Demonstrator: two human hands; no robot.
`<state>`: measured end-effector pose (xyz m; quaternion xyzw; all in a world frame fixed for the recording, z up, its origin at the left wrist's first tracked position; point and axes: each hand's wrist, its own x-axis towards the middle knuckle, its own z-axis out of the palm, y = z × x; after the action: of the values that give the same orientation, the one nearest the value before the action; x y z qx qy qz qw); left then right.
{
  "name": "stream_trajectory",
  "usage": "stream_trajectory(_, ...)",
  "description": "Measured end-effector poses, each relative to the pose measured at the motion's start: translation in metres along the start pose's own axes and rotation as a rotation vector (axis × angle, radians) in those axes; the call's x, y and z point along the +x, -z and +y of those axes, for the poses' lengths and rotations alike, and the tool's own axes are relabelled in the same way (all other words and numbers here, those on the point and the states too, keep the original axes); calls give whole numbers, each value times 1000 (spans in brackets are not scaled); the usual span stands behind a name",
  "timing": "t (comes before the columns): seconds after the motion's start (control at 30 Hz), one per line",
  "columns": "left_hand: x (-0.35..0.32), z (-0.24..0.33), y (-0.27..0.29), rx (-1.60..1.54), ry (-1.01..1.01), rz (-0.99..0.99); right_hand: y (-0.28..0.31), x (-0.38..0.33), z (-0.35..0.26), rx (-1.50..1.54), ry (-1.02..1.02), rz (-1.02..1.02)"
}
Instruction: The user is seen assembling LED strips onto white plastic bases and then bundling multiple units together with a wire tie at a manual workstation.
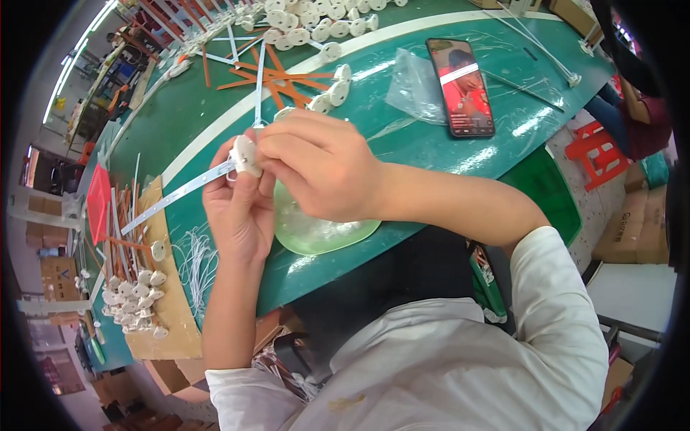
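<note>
My left hand [237, 208] holds a small white round plastic part [246, 154] fixed to the end of a long white strip [176, 194] that runs down to the left. My right hand [323, 169] reaches across from the right, and its fingertips pinch the same white part from above. Both hands hover over a pale green shallow dish [316, 233] that lies on the green table [431, 144].
A phone [461, 86] with a lit screen lies beside a clear plastic bag [413, 86]. White round parts with orange and white strips [287, 72] are spread at the back. A cardboard tray [162, 316] at the left holds several more white parts and thin white wires [198, 262]. Another person sits at the far right [640, 108].
</note>
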<state>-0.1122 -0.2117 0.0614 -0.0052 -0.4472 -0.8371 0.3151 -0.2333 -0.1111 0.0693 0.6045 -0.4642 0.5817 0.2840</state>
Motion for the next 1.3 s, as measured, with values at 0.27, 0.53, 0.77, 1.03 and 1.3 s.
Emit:
stream_trajectory(0.27, -2, -1, -3, -84, 70, 40, 2, -1, 0, 77, -57, 59)
stream_trajectory(0.53, -3, -2, -6, -56, 38, 77, 2, 0, 1, 59, -32, 22)
stream_trajectory(0.77, -1, -4, -7, 17, -5, 49, 3, 0, -2, -9, 5, 42)
stream_trajectory(1.03, -2, -1, -6, -41, 18, 90, -1, 3, -1, 63, -70, 67)
stream_trajectory(1.3, 0, -1, -10, -112, 21, 10, 10, 5, -5, 115, -145, 17)
